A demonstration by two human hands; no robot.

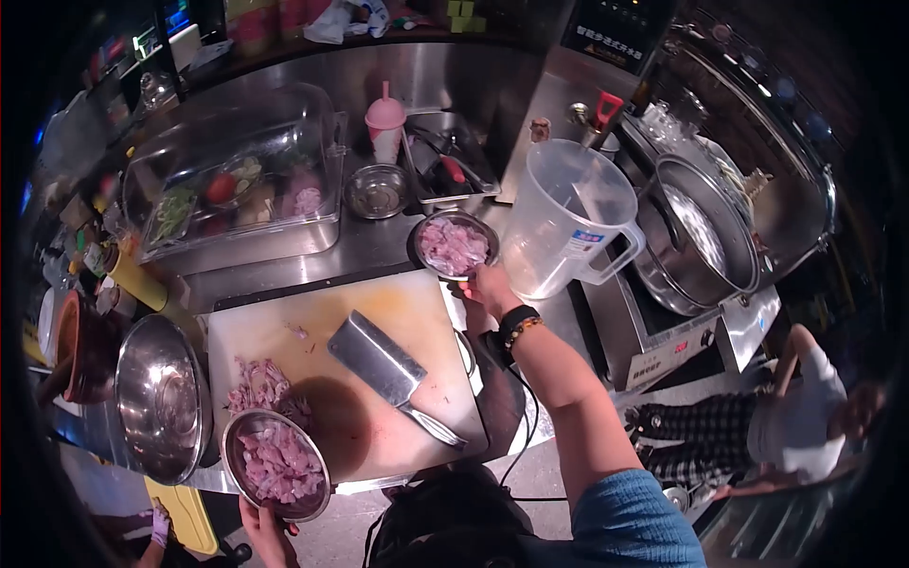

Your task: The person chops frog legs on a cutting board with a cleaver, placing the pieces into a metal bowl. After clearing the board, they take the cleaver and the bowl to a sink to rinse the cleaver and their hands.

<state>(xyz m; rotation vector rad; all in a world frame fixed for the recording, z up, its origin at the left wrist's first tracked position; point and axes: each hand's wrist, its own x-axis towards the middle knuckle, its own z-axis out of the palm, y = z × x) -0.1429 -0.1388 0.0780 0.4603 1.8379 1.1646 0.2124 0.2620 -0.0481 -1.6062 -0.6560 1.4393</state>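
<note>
My right hand (pixel 490 290) is closed on the near rim of a small steel bowl of pink meat pieces (pixel 454 244), just beyond the board's far right corner. At the lower left, my left hand (pixel 268 533) grips the underside of a second meat bowl (pixel 277 467), tilted over the near edge of the white cutting board (pixel 331 322). Chopped meat (pixel 256 383) lies on the board beside that bowl. A cleaver (pixel 377 360) rests flat on the board, its handle toward the near right. Some fingers are hidden beneath the bowls.
An empty steel basin (pixel 163 398) stands left of the board. Behind are a lidded ingredient container (pixel 237 189), an empty bowl (pixel 377 192) and a pink cup (pixel 385 128). To the right are a plastic jug (pixel 568 213) and a pot (pixel 701 237). Another person (pixel 795 417) is at the far right.
</note>
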